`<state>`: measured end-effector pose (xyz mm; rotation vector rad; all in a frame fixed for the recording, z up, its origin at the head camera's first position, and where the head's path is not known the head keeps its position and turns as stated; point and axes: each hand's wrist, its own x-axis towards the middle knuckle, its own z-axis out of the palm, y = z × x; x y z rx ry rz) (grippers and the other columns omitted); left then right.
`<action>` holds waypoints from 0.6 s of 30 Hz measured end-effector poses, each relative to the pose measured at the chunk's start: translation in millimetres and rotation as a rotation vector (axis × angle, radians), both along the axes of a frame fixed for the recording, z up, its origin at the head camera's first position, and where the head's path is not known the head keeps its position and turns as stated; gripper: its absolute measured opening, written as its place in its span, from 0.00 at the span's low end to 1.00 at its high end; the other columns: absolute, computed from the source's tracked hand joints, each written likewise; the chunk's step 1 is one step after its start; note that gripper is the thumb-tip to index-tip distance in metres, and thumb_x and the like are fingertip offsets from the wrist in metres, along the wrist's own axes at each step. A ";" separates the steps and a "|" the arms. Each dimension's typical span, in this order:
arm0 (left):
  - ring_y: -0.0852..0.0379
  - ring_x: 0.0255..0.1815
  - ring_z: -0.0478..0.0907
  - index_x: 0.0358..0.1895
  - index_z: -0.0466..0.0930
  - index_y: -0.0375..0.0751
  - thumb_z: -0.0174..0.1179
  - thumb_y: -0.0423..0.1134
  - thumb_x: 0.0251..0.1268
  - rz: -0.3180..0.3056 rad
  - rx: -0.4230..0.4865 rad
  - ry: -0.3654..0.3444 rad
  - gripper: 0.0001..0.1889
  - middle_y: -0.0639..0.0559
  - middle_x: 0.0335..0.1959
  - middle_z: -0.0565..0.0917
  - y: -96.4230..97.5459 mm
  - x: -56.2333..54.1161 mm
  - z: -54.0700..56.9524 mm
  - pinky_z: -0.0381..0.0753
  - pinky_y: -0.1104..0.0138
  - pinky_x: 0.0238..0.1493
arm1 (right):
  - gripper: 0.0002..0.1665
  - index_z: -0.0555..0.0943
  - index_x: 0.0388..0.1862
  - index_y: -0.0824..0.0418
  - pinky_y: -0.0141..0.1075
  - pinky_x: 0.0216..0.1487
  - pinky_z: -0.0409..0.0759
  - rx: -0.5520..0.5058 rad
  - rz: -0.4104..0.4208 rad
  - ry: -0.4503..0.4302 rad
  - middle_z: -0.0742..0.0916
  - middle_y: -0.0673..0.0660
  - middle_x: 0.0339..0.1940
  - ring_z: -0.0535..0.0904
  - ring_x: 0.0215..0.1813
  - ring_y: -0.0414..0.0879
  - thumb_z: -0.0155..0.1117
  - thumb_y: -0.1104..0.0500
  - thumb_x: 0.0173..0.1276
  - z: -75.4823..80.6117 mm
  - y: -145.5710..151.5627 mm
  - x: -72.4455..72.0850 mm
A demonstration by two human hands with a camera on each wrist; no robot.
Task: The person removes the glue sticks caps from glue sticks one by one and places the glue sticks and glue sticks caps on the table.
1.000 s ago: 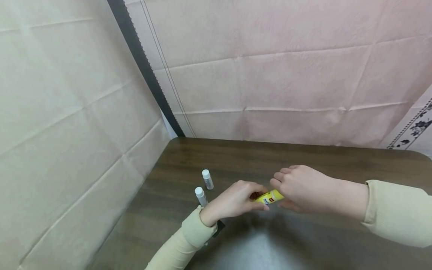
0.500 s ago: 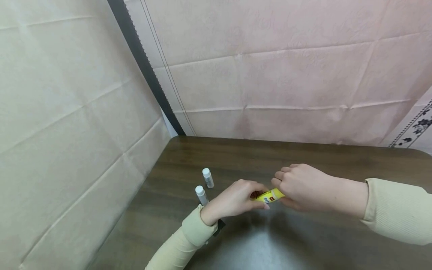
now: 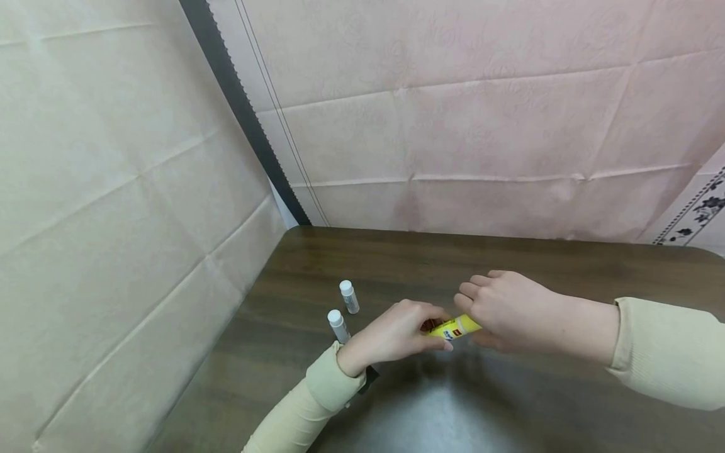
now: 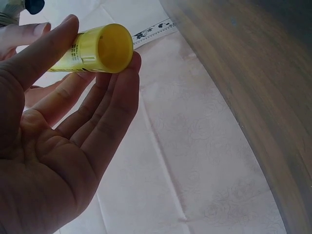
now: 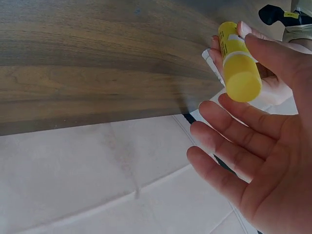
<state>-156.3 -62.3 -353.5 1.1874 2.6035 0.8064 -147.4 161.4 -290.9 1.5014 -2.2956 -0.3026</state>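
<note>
A yellow glue stick [image 3: 447, 330] with a printed label lies tilted between my two hands, above the table. My left hand [image 3: 396, 333] grips its body between thumb and fingers; the hollow yellow end [image 4: 115, 48] faces the left wrist view. My right hand [image 3: 512, 314] pinches the yellow cap [image 5: 243, 83] at the other end with thumb and forefinger, its other fingers spread loosely. A pale band shows between cap and body. Two white-capped tubes stand left of my left hand, one farther back [image 3: 349, 297], one nearer [image 3: 338, 325] and partly hidden by the left wrist.
The dark wood table [image 3: 255, 352] ends at a pale creased cloth behind [image 3: 481, 138] and another on the left [image 3: 113, 189]. A black wrist device [image 3: 369, 380] shows at the left sleeve.
Both hands keep hold of the glue stick in nearly the same place. The pale band between its cap and body shows more plainly now. The white-capped tubes stay put.
</note>
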 end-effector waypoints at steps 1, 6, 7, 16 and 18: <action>0.70 0.28 0.73 0.47 0.85 0.42 0.73 0.43 0.61 0.000 0.000 -0.001 0.15 0.62 0.32 0.81 0.1 -0.1 -0.2 0.74 0.79 0.31 | 0.27 0.74 0.28 0.55 0.33 0.27 0.72 0.005 -0.001 -0.007 0.74 0.47 0.24 0.71 0.26 0.43 0.83 0.43 0.46 0.5 -0.2 0.1; 0.70 0.28 0.73 0.47 0.85 0.42 0.73 0.44 0.61 -0.001 0.004 -0.004 0.15 0.62 0.33 0.82 0.1 -0.4 -0.3 0.74 0.78 0.31 | 0.23 0.77 0.27 0.55 0.35 0.29 0.76 0.030 -0.004 -0.048 0.76 0.46 0.23 0.73 0.26 0.42 0.82 0.45 0.49 1.8 -1.6 0.2; 0.70 0.28 0.73 0.48 0.85 0.42 0.73 0.44 0.61 0.000 0.005 -0.005 0.15 0.62 0.33 0.82 0.0 -0.4 -0.3 0.74 0.78 0.31 | 0.22 0.77 0.27 0.55 0.35 0.30 0.76 0.035 -0.007 -0.054 0.76 0.46 0.23 0.73 0.26 0.42 0.82 0.46 0.49 1.7 -1.8 0.2; 0.70 0.29 0.73 0.47 0.85 0.43 0.73 0.44 0.61 -0.001 0.004 0.005 0.15 0.62 0.33 0.82 0.5 0.2 0.3 0.74 0.79 0.32 | 0.18 0.78 0.26 0.56 0.35 0.28 0.77 0.033 0.004 -0.071 0.77 0.47 0.22 0.72 0.24 0.42 0.81 0.51 0.50 -0.2 -1.9 0.9; 0.70 0.29 0.73 0.48 0.85 0.43 0.73 0.44 0.61 -0.001 0.004 0.008 0.15 0.62 0.34 0.82 0.5 0.6 0.6 0.74 0.79 0.32 | 0.18 0.79 0.27 0.56 0.34 0.28 0.77 0.032 0.016 -0.070 0.78 0.47 0.22 0.73 0.24 0.42 0.81 0.52 0.50 -0.6 -1.6 1.3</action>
